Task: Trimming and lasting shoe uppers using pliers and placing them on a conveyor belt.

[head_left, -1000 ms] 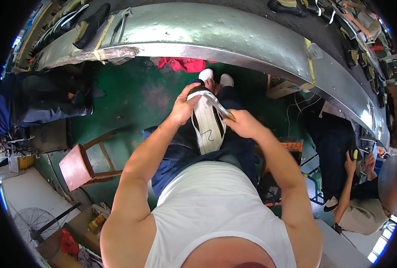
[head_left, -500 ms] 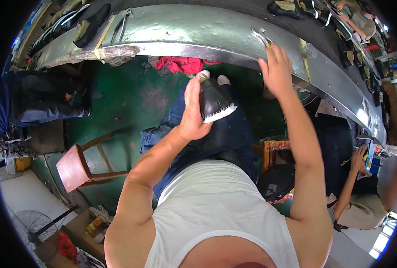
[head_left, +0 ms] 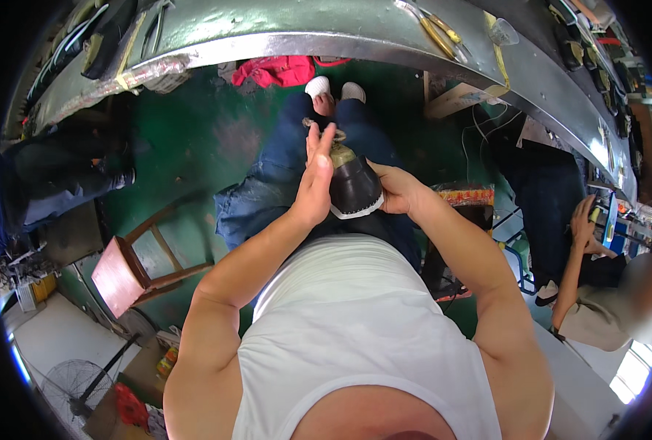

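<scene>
Now left hand (head_left: 315, 180) and right hand (head_left: 398, 191) clasp the black shoe (head_left: 354, 189) (pliers (head_left: 437, 38) since laid on bench (head_left: 282, 18)).

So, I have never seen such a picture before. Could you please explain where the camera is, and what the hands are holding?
There is no robot, only a person working bare-handed. The camera sits on that person's head, looking down; its wide lens bends straight edges. The right hand grips one side of a black shoe, and the left hand lies open along the other. On the metal bench lie pliers with yellow handles, with a clear cup nearby. More dark shoes lie at the upper left.
</scene>
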### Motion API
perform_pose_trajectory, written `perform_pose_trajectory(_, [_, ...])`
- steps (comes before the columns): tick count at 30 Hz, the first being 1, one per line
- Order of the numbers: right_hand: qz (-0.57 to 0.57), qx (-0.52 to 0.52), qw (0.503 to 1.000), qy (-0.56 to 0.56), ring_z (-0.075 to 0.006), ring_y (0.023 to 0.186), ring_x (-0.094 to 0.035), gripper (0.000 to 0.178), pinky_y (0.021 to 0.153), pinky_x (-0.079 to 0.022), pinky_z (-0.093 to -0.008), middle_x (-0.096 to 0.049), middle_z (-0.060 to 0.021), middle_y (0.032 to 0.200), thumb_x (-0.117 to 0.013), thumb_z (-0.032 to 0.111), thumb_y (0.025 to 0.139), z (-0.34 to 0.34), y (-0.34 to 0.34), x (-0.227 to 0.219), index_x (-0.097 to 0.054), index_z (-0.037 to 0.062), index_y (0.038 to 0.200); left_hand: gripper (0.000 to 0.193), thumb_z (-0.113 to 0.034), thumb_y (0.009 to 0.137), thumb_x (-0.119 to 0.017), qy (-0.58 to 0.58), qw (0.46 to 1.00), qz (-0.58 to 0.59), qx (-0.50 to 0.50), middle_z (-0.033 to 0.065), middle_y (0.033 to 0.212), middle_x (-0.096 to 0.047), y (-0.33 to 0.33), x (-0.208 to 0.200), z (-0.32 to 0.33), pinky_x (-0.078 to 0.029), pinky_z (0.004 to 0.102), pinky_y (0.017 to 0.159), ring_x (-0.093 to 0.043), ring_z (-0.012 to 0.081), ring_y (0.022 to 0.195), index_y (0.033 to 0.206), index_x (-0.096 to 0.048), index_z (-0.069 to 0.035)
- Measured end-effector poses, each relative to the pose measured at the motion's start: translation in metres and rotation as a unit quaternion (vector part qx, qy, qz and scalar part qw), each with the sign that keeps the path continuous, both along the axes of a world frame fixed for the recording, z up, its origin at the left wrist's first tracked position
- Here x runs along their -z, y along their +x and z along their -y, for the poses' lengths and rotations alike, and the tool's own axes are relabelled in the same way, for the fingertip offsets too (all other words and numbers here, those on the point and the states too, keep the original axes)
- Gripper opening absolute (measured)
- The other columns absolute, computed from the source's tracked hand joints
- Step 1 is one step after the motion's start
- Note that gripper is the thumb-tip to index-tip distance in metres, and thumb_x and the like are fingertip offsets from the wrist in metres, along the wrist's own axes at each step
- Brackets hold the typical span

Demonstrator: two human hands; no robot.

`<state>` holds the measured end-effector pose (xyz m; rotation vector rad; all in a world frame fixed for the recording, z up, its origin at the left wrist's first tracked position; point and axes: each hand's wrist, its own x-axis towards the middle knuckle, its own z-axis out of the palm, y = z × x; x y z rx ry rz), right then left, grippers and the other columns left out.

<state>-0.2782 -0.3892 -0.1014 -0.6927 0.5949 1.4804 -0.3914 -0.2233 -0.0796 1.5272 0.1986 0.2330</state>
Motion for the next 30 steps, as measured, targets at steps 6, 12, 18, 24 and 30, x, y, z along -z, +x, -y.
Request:
perform_pose_trajectory(6, [0.078,-0.043,0.992,-0.087,-0.0207,0.095,-0.069,0.036,0.085,-0.058,-0.0404,-0.066,-0.0084,0.108,-0.042,0.037,0.106,-0.004,-0.016,0.007,-0.056,0.0068,0.120,0.083,-0.058,0.103,-0.008,0.074,0.989,-0.123,-0.047,0.0232,0.157,-0.021,0.011,-0.010,0.020,-0.015,0.0397,0.119,-0.018,0.0317,0.147,0.120,-0.066,-0.001])
perform_pose_trajectory(12, [0.121,-0.047,0.969,-0.212,-0.0210,0.089,-0.065,0.037,0.077,-0.056,-0.0381,-0.063,-0.0061,0.105,-0.039,0.044,0.106,-0.014,-0.038,-0.005,-0.057,0.0121,0.112,0.070,-0.045,0.108,-0.018,0.037,0.989,-0.059,-0.127,0.0152,0.146,-0.041,0.007,0.007,0.024,-0.024,0.0357,0.115,-0.031,0.0273,0.141,0.101,-0.071,0.000])
perform_pose_trajectory(18, [0.131,-0.038,0.966,-0.220,-0.0124,0.066,-0.059,0.035,0.049,-0.043,-0.0271,-0.061,0.0006,0.084,-0.036,0.045,0.106,-0.007,-0.056,-0.023,-0.057,0.0174,0.102,0.065,-0.040,0.108,-0.023,0.010,0.998,0.004,-0.066,0.0103,0.142,-0.044,0.002,0.018,0.014,-0.032,0.0341,0.109,-0.040,0.0214,0.131,0.098,-0.071,0.004])
perform_pose_trajectory(24, [0.149,-0.005,0.957,-0.247,-0.0102,0.055,-0.053,0.034,0.042,-0.035,-0.0259,-0.057,0.0036,0.075,-0.036,0.044,0.106,-0.004,-0.073,-0.047,-0.056,0.0184,0.097,0.057,-0.035,0.107,-0.030,0.099,0.991,0.056,-0.063,0.0122,0.129,-0.059,0.004,0.006,0.017,-0.027,0.0395,0.113,-0.039,0.0303,0.134,0.092,-0.075,-0.005])
perform_pose_trajectory(30, [0.255,-0.041,0.946,-0.197,-0.0114,0.051,-0.048,0.027,0.041,-0.034,-0.0249,-0.052,0.0009,0.069,-0.039,0.034,0.104,-0.015,-0.053,-0.055,-0.056,0.0160,0.093,0.074,-0.049,0.107,-0.019,-0.127,0.991,-0.048,-0.011,0.0112,0.139,-0.047,0.028,0.011,-0.001,-0.045,0.0307,0.097,-0.054,0.0175,0.111,0.100,-0.070,0.004])
